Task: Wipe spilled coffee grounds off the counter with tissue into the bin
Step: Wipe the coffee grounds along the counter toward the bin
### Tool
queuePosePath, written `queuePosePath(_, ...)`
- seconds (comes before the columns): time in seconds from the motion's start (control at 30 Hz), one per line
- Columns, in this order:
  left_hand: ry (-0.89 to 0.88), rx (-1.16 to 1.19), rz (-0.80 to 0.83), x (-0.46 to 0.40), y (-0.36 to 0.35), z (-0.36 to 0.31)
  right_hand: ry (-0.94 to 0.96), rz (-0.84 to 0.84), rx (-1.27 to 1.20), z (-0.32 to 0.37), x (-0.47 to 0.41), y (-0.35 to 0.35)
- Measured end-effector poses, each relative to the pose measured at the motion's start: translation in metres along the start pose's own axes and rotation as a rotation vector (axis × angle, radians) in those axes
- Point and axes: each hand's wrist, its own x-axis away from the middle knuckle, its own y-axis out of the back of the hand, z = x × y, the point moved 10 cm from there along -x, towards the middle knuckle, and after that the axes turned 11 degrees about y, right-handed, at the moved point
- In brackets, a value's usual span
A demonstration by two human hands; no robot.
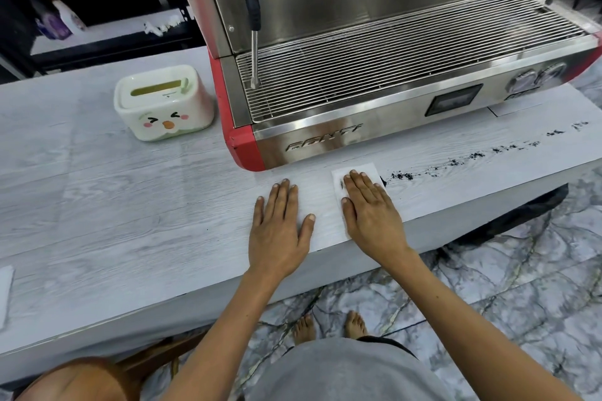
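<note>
A white tissue [365,171] lies flat on the pale wood-grain counter [130,198] in front of the espresso machine. My right hand [371,208] presses down on it with fingers flat and together. A dark smear shows on the tissue by my index finger. A trail of dark coffee grounds [469,158] runs from the tissue's right edge toward the counter's far right end. My left hand [280,225] rests flat on the bare counter just left of the tissue, fingers spread, holding nothing. A black bin bag [521,215] sits below the counter edge at the right.
A steel and red espresso machine [358,75] stands close behind my hands, its steam wand [254,52] hanging down. A white tissue box with a cartoon face [163,104] sits to its left. Another white sheet [5,290] lies at the counter's left edge. The marble floor lies below.
</note>
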Motion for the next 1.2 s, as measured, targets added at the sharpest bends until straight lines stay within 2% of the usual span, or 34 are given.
queuePosePath(0.3,-0.004,-0.009,-0.013,0.001,0.001,-0.002,0.067,0.029,-0.042,0.0,-0.009,-0.001)
queuePosePath(0.53,0.0,-0.017,-0.001,0.0,0.0,-0.002,-0.003,0.002,-0.029,-0.02,-0.004,0.005)
queuePosePath(0.8,0.004,-0.029,-0.006,0.0,-0.001,-0.002,0.062,0.027,-0.06,0.0,0.001,0.002)
queuePosePath(1.2,0.048,-0.022,0.018,-0.003,-0.007,-0.013,-0.026,0.001,-0.027,-0.028,0.007,0.009)
